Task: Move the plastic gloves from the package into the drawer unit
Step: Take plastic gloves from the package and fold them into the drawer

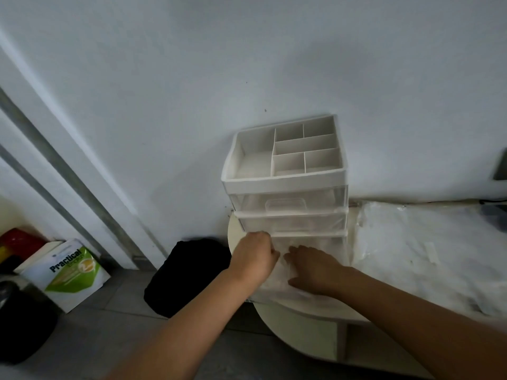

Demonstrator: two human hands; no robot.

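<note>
A white drawer unit [285, 185] with a divided top tray and clear drawers stands against the wall on a pale round table [299, 319]. Its bottom drawer [312, 237] is pulled out toward me and holds thin clear plastic gloves [279, 281]. My left hand [253, 256] has its fingers curled at the drawer's left side, on the plastic. My right hand [315, 267] lies flat with spread fingers, pressing the gloves down in the drawer. A crumpled clear plastic package [419, 250] lies to the right of the unit.
On the grey floor at the left are a black bag [186, 275], a white and green "Practical" book [71, 272] leaning on the wall, a black round object [22, 319] and something red [19, 239]. A dark object [500, 165] sits at the right edge.
</note>
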